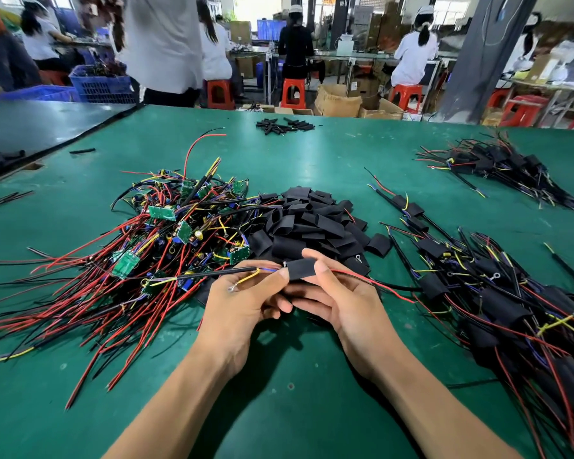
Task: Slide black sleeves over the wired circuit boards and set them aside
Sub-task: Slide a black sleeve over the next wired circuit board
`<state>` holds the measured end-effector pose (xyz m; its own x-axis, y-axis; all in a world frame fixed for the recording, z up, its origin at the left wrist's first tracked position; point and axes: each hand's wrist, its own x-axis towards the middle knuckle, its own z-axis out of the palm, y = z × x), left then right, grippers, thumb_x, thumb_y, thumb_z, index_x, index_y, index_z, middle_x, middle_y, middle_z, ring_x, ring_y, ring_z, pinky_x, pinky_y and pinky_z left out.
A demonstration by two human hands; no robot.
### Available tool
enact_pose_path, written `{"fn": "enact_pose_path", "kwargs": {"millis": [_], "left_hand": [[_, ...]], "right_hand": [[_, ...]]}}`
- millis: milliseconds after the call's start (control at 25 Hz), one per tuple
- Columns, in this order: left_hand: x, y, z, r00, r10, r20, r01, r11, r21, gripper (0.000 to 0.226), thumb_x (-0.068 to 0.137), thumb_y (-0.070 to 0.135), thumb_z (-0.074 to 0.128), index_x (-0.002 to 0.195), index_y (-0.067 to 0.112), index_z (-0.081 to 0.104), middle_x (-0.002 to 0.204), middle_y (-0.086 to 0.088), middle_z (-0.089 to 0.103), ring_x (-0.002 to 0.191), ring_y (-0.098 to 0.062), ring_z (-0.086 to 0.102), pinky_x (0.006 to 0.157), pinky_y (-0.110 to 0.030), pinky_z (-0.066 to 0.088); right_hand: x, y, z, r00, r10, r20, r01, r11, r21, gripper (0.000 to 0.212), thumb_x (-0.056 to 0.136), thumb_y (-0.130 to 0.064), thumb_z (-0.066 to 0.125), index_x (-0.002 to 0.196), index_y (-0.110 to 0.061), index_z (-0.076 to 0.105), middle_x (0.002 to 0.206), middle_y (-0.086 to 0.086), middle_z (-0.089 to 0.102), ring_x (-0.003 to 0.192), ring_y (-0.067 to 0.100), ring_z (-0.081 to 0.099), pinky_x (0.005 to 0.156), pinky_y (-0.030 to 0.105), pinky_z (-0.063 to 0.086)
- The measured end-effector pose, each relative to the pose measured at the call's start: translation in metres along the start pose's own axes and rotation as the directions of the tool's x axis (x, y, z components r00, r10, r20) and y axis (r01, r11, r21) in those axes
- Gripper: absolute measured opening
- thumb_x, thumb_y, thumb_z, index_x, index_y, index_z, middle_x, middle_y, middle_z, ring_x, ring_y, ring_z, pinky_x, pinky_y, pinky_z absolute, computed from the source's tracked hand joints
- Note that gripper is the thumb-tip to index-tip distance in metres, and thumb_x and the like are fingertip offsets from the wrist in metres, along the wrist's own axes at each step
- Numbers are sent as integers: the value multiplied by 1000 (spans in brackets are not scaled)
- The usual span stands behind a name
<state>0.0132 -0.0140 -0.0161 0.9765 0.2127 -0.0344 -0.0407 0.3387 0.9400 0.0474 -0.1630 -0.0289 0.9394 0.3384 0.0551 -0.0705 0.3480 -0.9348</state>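
Two hands meet low over the green table, just in front of the heaps. Right hand pinches one black sleeve: thumb on the near face, forefinger curled over the top edge, other fingers loosely curled beneath. Left hand pinches the wire bundle right at the sleeve's left mouth, thumb tip touching the sleeve end, remaining fingers curled under. A yellow ring-terminal lead loops across the left hand. A red lead trails out of the sleeve's right end toward the finished heap.

No board shows at the grip. Probably it sits inside the sleeve, but how far in cannot be told.

Step in hand, as I read it: end of sleeving, seating the sleeve over the board.

Piles:
- Bare wired boards tangled at left.
- Loose sleeves just behind the hands.
- Sleeved units heaped at right.

Next move likely calls for:
- Keeping the right pinch firm so the sleeve does not slip along the wires.
- Releasing the left grip.
- Carrying the piece right and laying it on the sleeved units, leads clear of snags.
- Taking a fresh board from the left tangle.
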Motion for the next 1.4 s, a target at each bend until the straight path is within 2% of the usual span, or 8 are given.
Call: {"fn": "enact_pose_path", "kwargs": {"millis": [80, 200, 320, 520, 720, 920, 1200, 1400], "left_hand": [[0, 1, 0, 1000, 20, -5, -20, 1000, -2, 20, 76, 16, 76, 93, 6, 68, 70, -15, 65, 51, -19, 58, 52, -24, 45], [1, 3, -2, 1000, 9, 9, -9, 999, -36, 24, 75, 18, 75, 95, 6, 70, 70, -15, 62, 52, -18, 56, 53, -24, 44], [1, 4, -4, 999, -46, 23, 48, 997, -66, 13, 82, 15, 71, 93, 8, 72, 71, -11, 62, 52, -16, 55, 54, -25, 43], [0, 5, -2, 999, -29, 43, 31, 999, -34, 16, 73, 26, 74, 80, 11, 72, 72, -4, 64, 51, -14, 53, 49, -21, 41], [2, 5, -5, 998, -4, 66, 7, 999, -40, 26, 80, 28, 72, 97, 8, 72, 77, -5, 63, 55, -14, 53, 51, -23, 41], [4, 6, -6, 997, -60, 40, 63, 997, -54, 12, 72, 28, 75, 74, 16, 72, 69, -4, 61, 51, -15, 53, 47, -23, 41], [2, 7, -6, 995, -80, 60, 80, 997, 13, 10, 79, 23, 72, 75, 15, 69, 63, -2, 56, 51, -15, 52, 47, -22, 39], [2, 5, -6, 987, -150, 60, 151, 988, -12, 10, 82, 20, 70, 79, 11, 67, 63, -3, 54, 52, -14, 52, 48, -23, 39]], "right_hand": [[0, -1, -2, 999, -35, -26, 35, 999, 5, 27, 100, -18, 55, 125, -21, 65, 105, 16, 75, 100, 30, 73, 82, 33, 58], [0, -4, -2, 997, -78, -16, 79, 997, 23, 25, 92, -20, 67, 117, -23, 72, 103, 14, 76, 96, 30, 74, 78, 29, 58], [1, -3, -3, 994, -107, 28, 108, 994, -24, 27, 92, -19, 67, 118, -24, 73, 103, 11, 76, 96, 31, 74, 79, 29, 58], [2, -2, -6, 992, -126, 27, 126, 992, 3, 28, 89, -13, 69, 114, -21, 75, 106, 9, 76, 101, 33, 73, 82, 28, 58], [2, -3, -3, 993, -112, 42, 110, 993, 42, 29, 87, -12, 70, 114, -22, 75, 106, 11, 76, 99, 32, 74, 81, 28, 58], [-3, -6, -2, 985, -147, 92, 153, 987, -56, 33, 87, -17, 74, 119, -24, 72, 103, 10, 77, 100, 28, 73, 85, 30, 57], [-4, -8, 1, 983, -179, 34, 181, 981, -71, 29, 83, -11, 73, 109, -22, 76, 105, 12, 76, 102, 34, 71, 82, 27, 57], [-4, -4, 0, 982, -187, -24, 183, 977, -111, 22, 83, -12, 73, 104, -19, 76, 97, 11, 77, 92, 28, 75, 78, 27, 58]]}}
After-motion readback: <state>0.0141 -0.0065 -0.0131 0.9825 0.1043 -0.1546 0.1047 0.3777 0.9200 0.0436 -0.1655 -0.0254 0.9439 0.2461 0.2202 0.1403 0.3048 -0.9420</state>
